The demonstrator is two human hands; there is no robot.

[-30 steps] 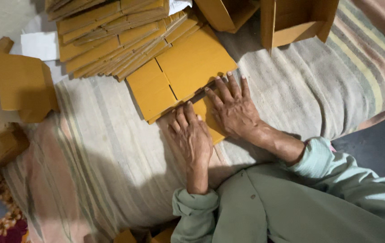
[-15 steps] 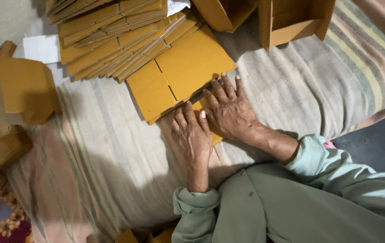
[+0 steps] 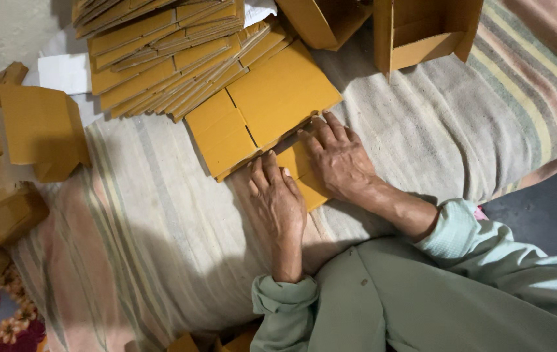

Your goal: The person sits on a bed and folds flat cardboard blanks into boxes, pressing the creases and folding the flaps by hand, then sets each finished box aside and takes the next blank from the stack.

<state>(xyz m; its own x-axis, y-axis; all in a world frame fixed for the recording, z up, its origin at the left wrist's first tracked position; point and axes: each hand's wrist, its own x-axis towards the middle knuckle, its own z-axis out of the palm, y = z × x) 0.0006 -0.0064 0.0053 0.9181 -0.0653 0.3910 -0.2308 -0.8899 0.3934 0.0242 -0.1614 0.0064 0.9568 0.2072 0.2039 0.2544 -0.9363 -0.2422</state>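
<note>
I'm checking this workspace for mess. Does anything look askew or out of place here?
The stack of flat yellow cardboard blanks has slid into an uneven fan instead of a square pile. Both hands, left and right, press flat on one blank. Nothing looks torn.

Flat yellow carton blanks (image 3: 161,58) fan at 11 o'clock; folded brown boxes (image 3: 422,32) stand at 1 o'clock.

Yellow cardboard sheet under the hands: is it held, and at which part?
Not gripped: left hand and right hand press flat on the cardboard sheet's near edge.
</note>
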